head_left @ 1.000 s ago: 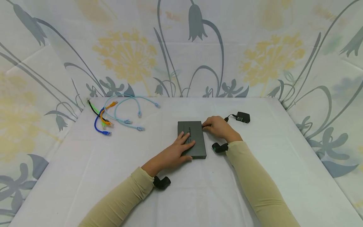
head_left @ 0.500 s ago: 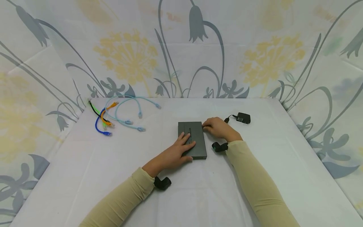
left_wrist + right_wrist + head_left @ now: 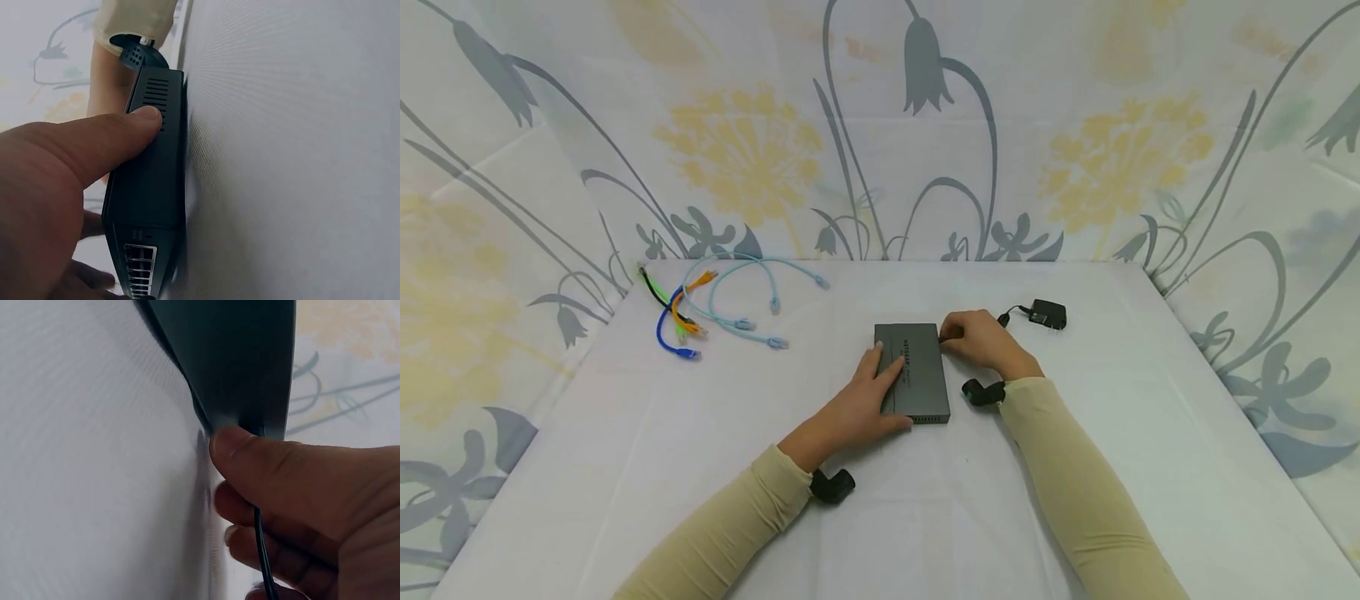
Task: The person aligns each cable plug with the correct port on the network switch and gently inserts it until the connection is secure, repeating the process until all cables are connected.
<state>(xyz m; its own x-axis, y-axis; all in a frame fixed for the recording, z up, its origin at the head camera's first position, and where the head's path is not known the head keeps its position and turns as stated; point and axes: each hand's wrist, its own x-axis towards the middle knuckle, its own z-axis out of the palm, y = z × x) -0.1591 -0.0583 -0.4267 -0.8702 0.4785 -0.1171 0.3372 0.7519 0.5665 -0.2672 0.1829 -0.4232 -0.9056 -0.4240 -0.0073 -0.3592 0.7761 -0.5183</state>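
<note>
A dark grey network switch (image 3: 925, 375) marked NETGEAR lies flat on the white table in the head view. My left hand (image 3: 853, 408) rests against it with fingers straight, some on its top and one along its left edge. The left wrist view shows the thumb (image 3: 140, 125) pressed on the vented near wall and a row of ports (image 3: 140, 270) at the end. My right hand (image 3: 981, 340) pinches the power cord's plug end at the switch's right side; the plug itself is hidden by the fingers. The thin black cord (image 3: 262, 556) trails below that hand to a black power adapter (image 3: 1047, 314).
Several network cables lie at the back left: a light blue cable (image 3: 722, 319), a blue cable (image 3: 662, 333), an orange cable (image 3: 676, 304), a black one and a green one. A flower-patterned cloth (image 3: 880, 125) stands behind the white table (image 3: 880, 517).
My left fingers have shifted left on the switch, one now along its left edge, baring more of the top. My right hand stays at the right side. The view has tilted slightly.
</note>
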